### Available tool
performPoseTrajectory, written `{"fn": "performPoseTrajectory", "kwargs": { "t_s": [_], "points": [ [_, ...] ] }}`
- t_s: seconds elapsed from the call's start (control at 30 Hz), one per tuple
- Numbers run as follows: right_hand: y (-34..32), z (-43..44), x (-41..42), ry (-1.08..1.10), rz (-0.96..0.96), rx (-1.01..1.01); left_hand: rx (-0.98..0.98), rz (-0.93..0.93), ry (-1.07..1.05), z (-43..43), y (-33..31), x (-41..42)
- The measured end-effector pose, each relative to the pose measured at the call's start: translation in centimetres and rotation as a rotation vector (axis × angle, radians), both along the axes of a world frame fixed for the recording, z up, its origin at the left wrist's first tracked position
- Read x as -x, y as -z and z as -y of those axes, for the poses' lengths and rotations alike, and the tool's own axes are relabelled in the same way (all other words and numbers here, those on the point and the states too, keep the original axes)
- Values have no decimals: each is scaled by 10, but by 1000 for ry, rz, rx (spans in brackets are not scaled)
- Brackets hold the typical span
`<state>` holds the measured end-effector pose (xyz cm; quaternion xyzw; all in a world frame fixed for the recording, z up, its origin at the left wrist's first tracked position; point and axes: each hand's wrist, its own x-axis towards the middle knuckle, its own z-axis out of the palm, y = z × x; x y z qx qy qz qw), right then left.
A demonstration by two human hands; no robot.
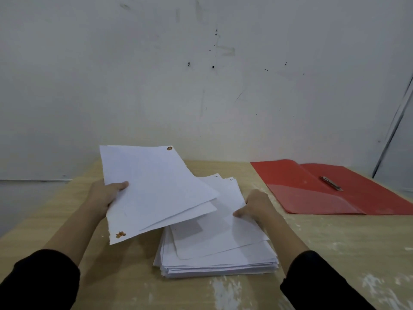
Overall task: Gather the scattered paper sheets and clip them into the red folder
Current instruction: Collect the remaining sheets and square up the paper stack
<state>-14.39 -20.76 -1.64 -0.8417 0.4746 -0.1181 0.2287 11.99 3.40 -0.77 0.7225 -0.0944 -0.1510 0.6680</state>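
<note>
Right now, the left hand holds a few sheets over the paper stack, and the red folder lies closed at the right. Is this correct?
No: the head view shows the red folder lying open, its metal clip exposed. The rest is right.

A pale wall (201, 74) fills most of the view, scuffed and dotted with small dark holes and marks. A light wood-grain table (335, 242), smeared with white patches, stands against it. A dark slanted strip (393, 130) crosses the wall at far right.

1 head view – forward-down, near table (335, 242)
</note>
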Motion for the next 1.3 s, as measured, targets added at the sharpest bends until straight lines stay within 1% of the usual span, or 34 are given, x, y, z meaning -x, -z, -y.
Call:
{"fn": "performPoseTrajectory", "kwargs": {
  "t_s": [0.07, 0.17, 0.27, 0.43, 0.57, 0.67, 0.8, 0.87, 0.93, 1.0, 1.07, 1.17, 1.23, 1.27, 1.3],
  "points": [
    [-1, -2, -1, 3, 1, 19, 21, -19, -10, -1, 0, 1],
    [-2, -4, -3, -27, -52, 48, 35, -22, -8, -1, 0, 2],
    [-3, -6, -3, -30, -56, -3, 37, -25, 6, -2, 0, 3],
    [-4, -10, -3, -35, -100, -24, 51, -25, 31, -2, 0, 6],
    [-6, -7, -1, -26, -42, -59, 70, -34, 42, -1, -1, 9],
    [-14, -3, 10, 1, 71, -221, 85, -47, 83, 3, -1, 13],
    [-25, 1, 34, 1, 166, -463, 119, -68, 129, 15, 0, 25],
    [-26, 0, 44, -31, 114, -527, 136, -83, 166, 23, 2, 34],
    [-27, -1, 49, -79, 22, -536, 136, -87, 210, 30, 4, 42],
    [-28, 0, 52, -97, -13, -515, 140, -85, 260, 35, 7, 48],
    [-28, 3, 54, -61, 51, -468, 141, -75, 310, 40, 9, 52],
    [-27, 3, 52, 41, 285, -499, 114, -45, 356, 50, 13, 60],
    [-24, 3, 47, 57, 331, -479, 103, -6, 356, 60, 17, 66],
    [-23, 1, 44, 39, 330, -464, 62, 49, 346, 64, 19, 69],
    [-21, -2, 42, 18, 317, -450, -30, 140, 330, 69, 21, 72]
  ]
}}
